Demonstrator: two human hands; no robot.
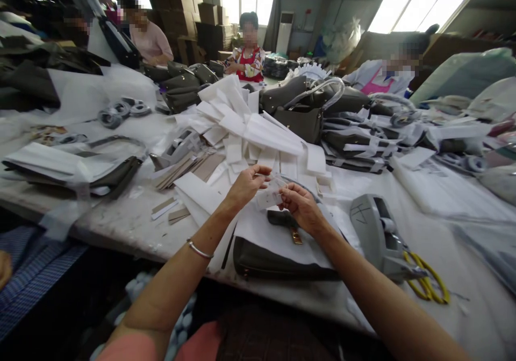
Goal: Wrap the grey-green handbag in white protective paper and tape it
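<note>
My left hand and my right hand are both pinched on a small piece of clear tape or thin white wrap, held between them above the table. Directly below lies a dark olive handbag partly covered by a white paper sheet, with a gold clasp showing. A thin metal bracelet circles my left wrist.
A grey tape dispenser and yellow-handled scissors sit to the right. A pile of white paper strips lies ahead, with more wrapped dark bags and tape rolls behind. Three other people sit at the far side.
</note>
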